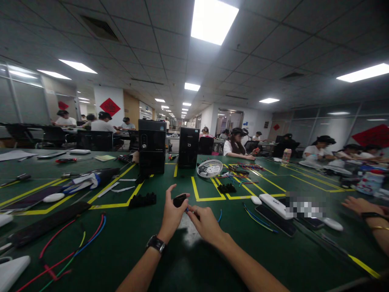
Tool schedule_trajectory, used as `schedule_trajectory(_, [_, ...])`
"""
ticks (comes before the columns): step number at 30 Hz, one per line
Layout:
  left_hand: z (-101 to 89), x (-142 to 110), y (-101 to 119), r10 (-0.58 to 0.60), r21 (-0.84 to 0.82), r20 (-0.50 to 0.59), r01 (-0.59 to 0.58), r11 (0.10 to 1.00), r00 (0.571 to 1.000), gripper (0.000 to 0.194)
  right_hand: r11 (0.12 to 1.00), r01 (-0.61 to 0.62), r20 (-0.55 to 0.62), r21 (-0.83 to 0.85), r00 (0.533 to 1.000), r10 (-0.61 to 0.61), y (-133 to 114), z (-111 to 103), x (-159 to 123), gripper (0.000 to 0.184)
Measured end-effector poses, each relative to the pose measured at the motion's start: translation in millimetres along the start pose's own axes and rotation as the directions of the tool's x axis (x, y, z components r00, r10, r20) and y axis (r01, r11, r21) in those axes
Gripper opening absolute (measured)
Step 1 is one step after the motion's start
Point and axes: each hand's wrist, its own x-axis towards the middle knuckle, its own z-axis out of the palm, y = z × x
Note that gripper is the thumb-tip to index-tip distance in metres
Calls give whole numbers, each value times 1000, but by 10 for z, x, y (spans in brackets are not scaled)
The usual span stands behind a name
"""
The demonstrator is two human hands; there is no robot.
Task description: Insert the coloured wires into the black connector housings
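Note:
In front of me, my left hand (174, 209), with a dark watch on its wrist, grips a small black block (180, 200) between thumb and fingers. My right hand (208, 225) is closed in a pinch right beside it, the fingertips of both hands meeting. A bit of blue, like a wire end, shows at the pinch. The end of a blue wire (219, 215) sticks out past the right hand's knuckles. Black ridged pieces lie beyond the hands, one at left (142, 200) and one at right (227, 188).
Two black computer towers (152, 146) (188, 148) and a white fan grille (209, 168) stand farther back. Coloured wires (73, 253) lie left; a phone (275, 220) and white power bank (275, 205) lie right. Another person's hand (360, 205) rests at far right.

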Motion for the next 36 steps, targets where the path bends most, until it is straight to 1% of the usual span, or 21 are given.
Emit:
schedule_trajectory(2, [-1,6,25,-22,-17,21,22,1000,1000,77,999,-8,-23,46,1000,9,24,-15,12,27])
schedule_trajectory(3, [-6,12,27,-31,-28,26,32,999,999,76,998,-17,-28,54,999,19,31,-22,17,27])
schedule_trajectory(5, [-20,28,5,-63,-82,30,65,995,998,67,998,-40,-19,46,999,41,31,-30,20,27])
schedule_trajectory(7, [-36,51,-43,-111,-168,29,115,979,993,59,998,-48,18,28,999,48,17,-25,18,27])
schedule_trajectory(10, [-48,91,-128,-206,-280,-2,197,940,979,57,999,-36,85,25,996,34,0,9,11,27])
schedule_trajectory(12, [-46,114,-173,-271,-319,-17,251,914,963,50,999,-23,98,27,995,21,2,37,7,29])
schedule_trajectory(14, [-45,129,-210,-300,-329,-23,276,903,954,42,1000,-20,92,21,996,18,14,54,7,30])
schedule_trajectory(17, [-55,134,-255,-267,-265,-58,244,933,962,37,1000,-16,85,-5,996,16,29,30,18,31])
schedule_trajectory(20, [-57,125,-283,-224,-203,-75,205,957,972,41,998,-1,45,-56,999,4,29,-49,40,36])
schedule_trajectory(23, [-26,115,-290,-201,-231,-70,181,956,977,44,993,0,-1,-116,1000,0,23,-88,47,38])
schedule_trajectory(25, [-4,115,-286,-225,-306,-88,189,933,970,45,985,-8,5,-170,1000,9,20,-53,33,37])
schedule_trajectory(28, [1,125,-273,-318,-417,-100,250,874,943,46,961,-1,77,-277,997,23,24,48,2,35])
schedule_trajectory(30, [-14,134,-266,-363,-446,-97,286,848,927,47,948,20,127,-319,992,22,29,93,-9,34])
schedule_trajectory(31, [-23,136,-265,-365,-444,-94,289,848,926,47,948,29,140,-318,990,16,27,102,-10,35])
schedule_trajectory(32, [-30,136,-268,-349,-431,-91,279,858,933,46,953,37,143,-302,990,7,19,104,-9,36])
schedule_trajectory(35, [-27,113,-296,-241,-335,-82,201,920,967,42,973,65,132,-222,991,-36,-59,114,-13,38])
schedule_trajectory(36, [-19,102,-309,-220,-310,-83,185,933,972,41,975,65,120,-212,992,-40,-100,128,-18,38])
